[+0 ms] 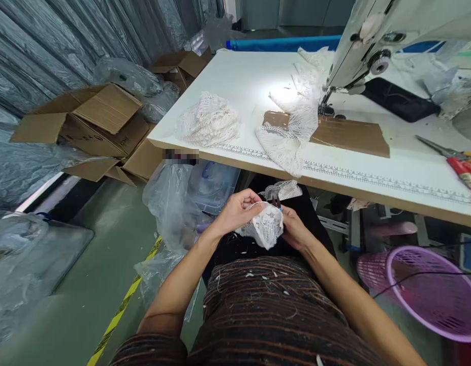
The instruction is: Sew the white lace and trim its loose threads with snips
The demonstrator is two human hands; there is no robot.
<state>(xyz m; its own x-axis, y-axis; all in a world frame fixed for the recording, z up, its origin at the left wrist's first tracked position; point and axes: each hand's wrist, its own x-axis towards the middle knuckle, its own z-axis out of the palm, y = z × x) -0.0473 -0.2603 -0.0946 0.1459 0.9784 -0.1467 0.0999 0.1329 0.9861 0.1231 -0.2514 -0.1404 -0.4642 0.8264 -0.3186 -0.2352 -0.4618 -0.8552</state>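
Observation:
Over my lap, my left hand point(241, 208) pinches a piece of white lace fabric point(266, 229), which hangs in folds below the fingers. My right hand point(294, 229) is closed around small thread snips point(276, 202). Their dark blades point up at the lace's upper edge, and a bit of blue shows near the grip; most of the handle is hidden in the palm. Another lace piece point(283, 190) lies on my dark-clad legs just beyond the hands. White thread scraps dot my striped top.
The white sewing table point(243, 76) holds a lace pile point(212, 119), lace point(306, 114) running to the sewing machine point(357, 56), brown cardboard point(349, 136) and red-handled scissors point(464, 165). A purple basket point(395, 290) stands at right. Cardboard boxes point(101, 122) and plastic bags point(166, 198) crowd the left.

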